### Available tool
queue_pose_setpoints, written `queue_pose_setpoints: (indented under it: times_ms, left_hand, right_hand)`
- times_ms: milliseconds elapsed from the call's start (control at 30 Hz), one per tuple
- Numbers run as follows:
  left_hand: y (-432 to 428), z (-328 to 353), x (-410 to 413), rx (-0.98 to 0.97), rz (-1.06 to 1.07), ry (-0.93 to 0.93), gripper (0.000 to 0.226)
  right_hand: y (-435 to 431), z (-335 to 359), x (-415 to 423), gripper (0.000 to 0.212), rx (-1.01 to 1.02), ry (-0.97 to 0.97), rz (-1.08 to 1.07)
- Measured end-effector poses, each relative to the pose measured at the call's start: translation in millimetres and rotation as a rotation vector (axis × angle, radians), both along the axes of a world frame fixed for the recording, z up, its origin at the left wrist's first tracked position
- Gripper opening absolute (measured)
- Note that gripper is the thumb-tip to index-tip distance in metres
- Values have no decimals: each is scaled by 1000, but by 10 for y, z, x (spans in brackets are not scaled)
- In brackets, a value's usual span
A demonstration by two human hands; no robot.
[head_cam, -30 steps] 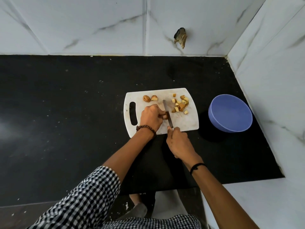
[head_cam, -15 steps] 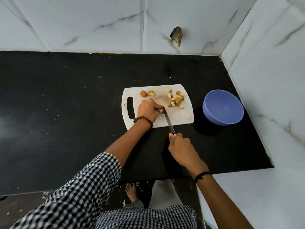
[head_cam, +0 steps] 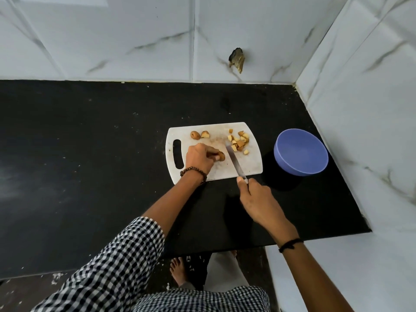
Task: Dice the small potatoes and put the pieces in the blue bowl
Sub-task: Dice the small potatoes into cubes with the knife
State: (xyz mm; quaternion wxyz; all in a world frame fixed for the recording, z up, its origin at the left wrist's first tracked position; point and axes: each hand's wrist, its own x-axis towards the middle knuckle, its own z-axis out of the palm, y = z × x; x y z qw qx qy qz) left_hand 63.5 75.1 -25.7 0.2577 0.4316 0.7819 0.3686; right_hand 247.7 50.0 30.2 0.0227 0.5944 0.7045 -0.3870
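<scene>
At centre frame, on the white cutting board [head_cam: 253, 166], a small potato [head_cam: 221, 156] lay pinned.
The left hand [head_cam: 199, 157] pinched it; the right hand [head_cam: 256, 197] gripped the knife [head_cam: 235, 162], blade just right of it. Diced pieces [head_cam: 239, 141] lay upper right, the blue bowl [head_cam: 300, 152] farther right.

a black counter [head_cam: 90, 176] fills the corner of the room. behind the counter stands a back wall [head_cam: 135, 30] of white tiles with grey marble veins, and a side wall [head_cam: 371, 86] of the same tiles closes the counter's right side. a dark broken spot [head_cam: 236, 60] sits in the back wall, a little above the counter. below the counter's near edge a dark speckled floor [head_cam: 18, 289] shows. the counter's left part reflects a pale, soft light.
</scene>
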Motion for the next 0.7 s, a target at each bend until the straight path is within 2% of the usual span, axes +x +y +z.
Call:
queue_pose_setpoints:
  times_ms: [133,267,700]
  left_hand:
    - [-12,-11,-23,31,23,-90,21]
    - [-8,-12,-46,21,-20,-65,14]
    - [26,-80,-48,21,-30,32,15]
  right_hand:
    - [38,-119,-163,51,35,1,23]
    - [43,-164,-257,49,46,2,37]
    - [40,-288,-365,49,112,-70,53]
